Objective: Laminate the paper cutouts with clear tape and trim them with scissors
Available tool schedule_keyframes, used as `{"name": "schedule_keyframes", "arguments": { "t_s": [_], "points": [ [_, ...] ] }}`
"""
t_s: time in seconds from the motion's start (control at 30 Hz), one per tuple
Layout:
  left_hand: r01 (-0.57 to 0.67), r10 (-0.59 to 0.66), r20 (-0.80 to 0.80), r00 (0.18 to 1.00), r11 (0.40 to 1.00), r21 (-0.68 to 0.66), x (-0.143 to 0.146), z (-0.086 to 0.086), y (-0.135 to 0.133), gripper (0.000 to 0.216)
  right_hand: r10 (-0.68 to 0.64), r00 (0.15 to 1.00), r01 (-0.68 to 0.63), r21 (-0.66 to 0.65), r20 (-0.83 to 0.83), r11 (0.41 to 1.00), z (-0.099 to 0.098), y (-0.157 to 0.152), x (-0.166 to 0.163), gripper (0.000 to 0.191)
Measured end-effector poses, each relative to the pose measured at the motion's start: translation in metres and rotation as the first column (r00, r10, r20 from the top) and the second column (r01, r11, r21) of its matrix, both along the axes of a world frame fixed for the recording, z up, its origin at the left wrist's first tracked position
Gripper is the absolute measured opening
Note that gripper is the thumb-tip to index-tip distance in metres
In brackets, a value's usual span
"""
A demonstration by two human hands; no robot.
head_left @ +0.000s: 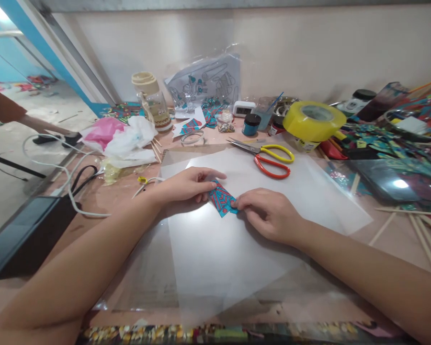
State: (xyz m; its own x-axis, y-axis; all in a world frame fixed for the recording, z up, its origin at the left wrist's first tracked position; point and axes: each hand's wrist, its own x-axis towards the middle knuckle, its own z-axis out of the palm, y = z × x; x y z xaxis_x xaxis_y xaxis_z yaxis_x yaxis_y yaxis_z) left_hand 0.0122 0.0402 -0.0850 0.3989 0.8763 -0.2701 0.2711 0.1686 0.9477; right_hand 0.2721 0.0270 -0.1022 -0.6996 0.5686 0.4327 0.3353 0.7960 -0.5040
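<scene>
Between my two hands is a small blue and red patterned paper piece [221, 200], just above a translucent white sheet [215, 258]. My left hand [192, 184] pinches its upper left end with thumb and fingers, the index finger stretched out past it. Its lower right corner is pinched by my right hand [267, 211], the fingers curled. Scissors [273, 160] with one yellow and one red handle lie beyond my hands on the sheet, blades pointing left.
A roll of yellow tape [314, 120] rests on jars at the back right. Several wooden sticks [422, 235] lie at the right. A bottle [153, 103], crumpled plastic bags [125, 139], a white cable [70, 179] and a black box [25, 235] occupy the left. A person's leg [28, 120] shows beyond.
</scene>
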Motion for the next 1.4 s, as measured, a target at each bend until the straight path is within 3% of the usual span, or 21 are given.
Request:
{"name": "schedule_keyframes", "arguments": {
  "t_s": [0.37, 0.57, 0.67, 0.8, 0.97, 1.07, 1.2, 1.3, 1.4],
  "points": [
    [-0.04, 0.052, 0.108, 0.993, 0.993, -0.108, 0.002, -0.001, 0.0, 0.043, -0.022, 1.0, 0.022, 0.012, -0.017, 1.0, -0.004, 0.001, 0.0, 0.023],
    [-0.135, 0.165, 0.174, 0.971, 0.976, -0.172, 0.003, -0.003, -0.004, 0.043, -0.026, 1.0, 0.026, 0.003, -0.003, 1.0, -0.003, 0.0, 0.0, 0.023],
    [-0.067, 0.078, 0.13, 0.988, 0.994, -0.085, 0.0, -0.004, -0.001, 0.048, -0.027, 1.0, 0.027, -0.006, -0.008, 1.0, -0.003, 0.001, 0.0, 0.023],
    [0.144, -0.137, -0.114, 0.984, 0.988, 0.055, -0.003, -0.003, 0.004, 0.046, -0.027, 1.0, 0.027, -0.027, -0.011, 0.999, -0.005, 0.002, -0.001, 0.023],
    [0.161, -0.144, -0.197, 0.97, 0.984, 0.077, 0.0, -0.001, 0.002, 0.045, -0.024, 1.0, 0.024, -0.017, 0.002, 1.0, -0.001, -0.001, -0.001, 0.022],
    [0.166, -0.145, -0.22, 0.965, 0.983, 0.078, -0.003, 0.004, 0.003, 0.045, -0.008, 0.998, 0.011, -0.046, 0.059, 0.999, 0.017, -0.003, 0.001, 0.022],
    [0.264, -0.223, -0.378, 0.899, 0.963, 0.058, -0.014, 0.02, 0.006, 0.045, -0.028, 0.983, 0.072, -0.245, 0.181, 0.967, 0.062, -0.005, 0.018, 0.024],
    [0.276, -0.087, -0.605, 0.792, 0.934, 0.226, -0.019, 0.026, 0.008, 0.045, -0.092, 0.967, 0.154, -0.258, 0.238, 0.954, 0.1, -0.01, 0.044, 0.021],
    [0.281, 0.011, -0.68, 0.733, 0.905, 0.318, -0.019, 0.022, 0.01, 0.048, -0.192, 0.968, 0.223, -0.205, 0.16, 0.953, 0.127, -0.017, 0.071, 0.02]
  ]
}}
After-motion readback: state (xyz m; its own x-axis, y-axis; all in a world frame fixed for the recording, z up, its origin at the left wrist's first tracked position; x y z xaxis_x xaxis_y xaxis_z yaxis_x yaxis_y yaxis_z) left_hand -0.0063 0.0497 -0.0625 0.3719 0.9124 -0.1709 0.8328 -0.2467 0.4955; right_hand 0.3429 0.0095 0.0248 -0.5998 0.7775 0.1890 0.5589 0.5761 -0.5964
